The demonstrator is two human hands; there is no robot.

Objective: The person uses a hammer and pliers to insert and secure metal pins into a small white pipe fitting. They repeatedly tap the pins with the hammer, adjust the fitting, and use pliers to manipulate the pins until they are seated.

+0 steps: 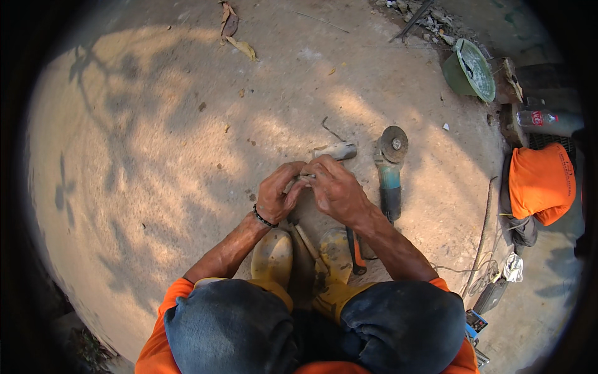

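My left hand and my right hand meet in front of my boots, their fingers closed in a pinch. Between the fingertips shows a bit of something small and greyish; its kind cannot be made out. Just beyond my right hand a grey cylinder lies on its side, a thin bent metal rod near it. To the right an angle grinder rests with its disc facing up. Below my hands are a tool with an orange and black handle and a wooden-handled tool, their heads hidden.
My yellow boots stand on the dusty concrete ground. Along the right side are a green bucket, a plastic bottle, a person in an orange shirt, and a cable. Dry leaves lie far off.
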